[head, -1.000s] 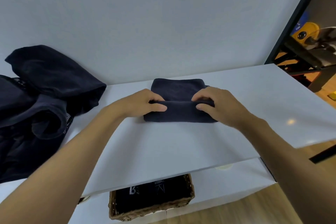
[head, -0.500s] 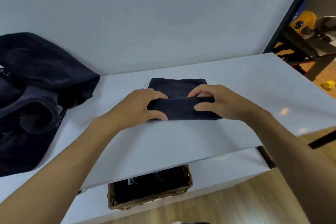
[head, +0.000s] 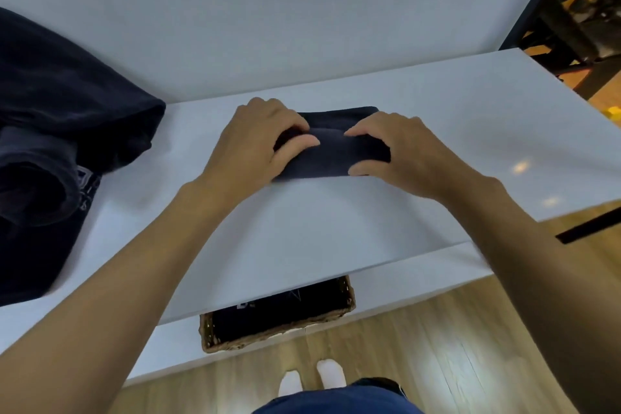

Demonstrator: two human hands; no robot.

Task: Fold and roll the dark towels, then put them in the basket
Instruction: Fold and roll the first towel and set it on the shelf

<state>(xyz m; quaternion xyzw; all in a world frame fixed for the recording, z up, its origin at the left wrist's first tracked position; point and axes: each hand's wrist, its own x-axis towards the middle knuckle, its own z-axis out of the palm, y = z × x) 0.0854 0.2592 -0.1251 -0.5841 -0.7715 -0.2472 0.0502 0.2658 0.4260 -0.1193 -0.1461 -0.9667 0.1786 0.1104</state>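
Observation:
A dark navy towel [head: 331, 153] lies partly rolled on the white table [head: 336, 228], near the back wall. My left hand [head: 258, 141] grips the left end of the roll, fingers curled over its top and thumb in front. My right hand [head: 400, 149] grips the right end the same way. A short flat strip of the towel shows behind the roll. A wicker basket [head: 279, 333] sits on a lower shelf under the table's front edge, with dark towels inside; its back part is hidden by the tabletop.
A heap of loose dark towels [head: 57, 144] covers the table's left side. A grey wall rises right behind the table. At the right a black frame [head: 534, 7] borders equipment beyond the table. Wooden floor [head: 437, 363] and my feet in white socks [head: 312, 376] show below.
Both hands have rolled the towel farther away from me, so the roll is thicker and less flat cloth shows behind it. The camera has tilted down, bringing floor and feet into view.

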